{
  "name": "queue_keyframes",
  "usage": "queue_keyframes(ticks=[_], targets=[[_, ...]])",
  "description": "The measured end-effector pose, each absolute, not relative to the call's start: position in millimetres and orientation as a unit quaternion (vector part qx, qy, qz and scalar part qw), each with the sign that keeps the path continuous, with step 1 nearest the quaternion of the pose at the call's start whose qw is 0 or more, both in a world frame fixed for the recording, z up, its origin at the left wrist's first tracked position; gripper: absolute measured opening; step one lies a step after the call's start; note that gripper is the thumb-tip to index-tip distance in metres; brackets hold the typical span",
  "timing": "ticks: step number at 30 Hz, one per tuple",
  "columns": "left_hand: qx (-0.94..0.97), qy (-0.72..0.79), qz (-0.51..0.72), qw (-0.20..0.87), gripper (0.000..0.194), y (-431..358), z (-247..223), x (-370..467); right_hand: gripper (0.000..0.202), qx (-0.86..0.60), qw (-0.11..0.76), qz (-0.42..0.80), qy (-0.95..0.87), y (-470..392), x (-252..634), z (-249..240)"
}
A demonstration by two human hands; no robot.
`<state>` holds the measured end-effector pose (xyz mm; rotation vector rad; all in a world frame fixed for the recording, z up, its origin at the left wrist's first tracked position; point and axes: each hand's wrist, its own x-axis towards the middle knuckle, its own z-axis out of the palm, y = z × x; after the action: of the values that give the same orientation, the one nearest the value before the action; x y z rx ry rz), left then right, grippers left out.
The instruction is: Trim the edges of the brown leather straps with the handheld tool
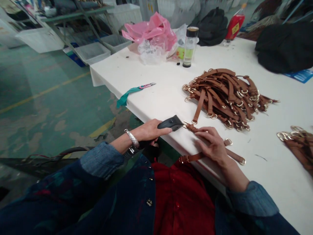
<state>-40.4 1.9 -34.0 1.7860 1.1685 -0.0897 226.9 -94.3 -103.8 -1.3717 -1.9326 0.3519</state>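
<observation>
My left hand (pixel 150 130) is closed around a black handheld tool (pixel 171 123) with a wide, flat-ended head; its exact kind is unclear. The tool's tip points right, close to the gold buckle (pixel 185 124) of a brown strap (pixel 192 128). With bent fingers my right hand (pixel 212 145) holds this strap down at the table's near edge. Another brown strap length (pixel 193 158) runs out from below that hand and reaches the edge. To its right, strap ends with gold rings (pixel 236 156) lie on the white tabletop.
A big heap of brown straps (pixel 222 93) lies beyond my right hand, with a second pile (pixel 299 143) at far right. Pink-handled snips (pixel 146 86) with green cloth lie left. A glass bottle (pixel 189 49), pink plastic bag (pixel 156 31) and black bag (pixel 285 49) stand farther back.
</observation>
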Motion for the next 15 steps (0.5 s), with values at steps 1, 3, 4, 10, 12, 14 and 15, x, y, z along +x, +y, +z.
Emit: queue_keyframes(ticks=[1,3,4,10,12,14,15], targets=[[0.732,0.480,-0.033,0.483,0.054,2,-35,-41,0.022,-0.496,0.337,0.155,-0.785,-98,227,-99],[0.734,0.479,-0.028,0.480,0.055,1,-36,-41,0.025,-0.441,0.267,0.188,-0.836,-104,226,-90],[0.736,0.479,-0.030,0.477,0.055,1,-36,-41,0.030,-0.426,0.234,0.197,-0.851,-106,225,-86],[0.734,0.480,-0.030,0.479,0.057,-1,-36,-41,0.020,-0.405,0.141,0.165,-0.888,-117,224,-81],[0.730,0.481,-0.026,0.485,0.057,-3,-37,-42,0.014,-0.404,0.139,0.128,-0.895,-122,225,-86],[0.727,0.484,-0.021,0.486,0.057,-3,-39,-43,0.015,-0.410,0.136,0.103,-0.896,-128,228,-90],[0.727,0.485,-0.018,0.486,0.056,-4,-39,-43,0.017,-0.415,0.133,0.101,-0.894,-131,230,-91]])
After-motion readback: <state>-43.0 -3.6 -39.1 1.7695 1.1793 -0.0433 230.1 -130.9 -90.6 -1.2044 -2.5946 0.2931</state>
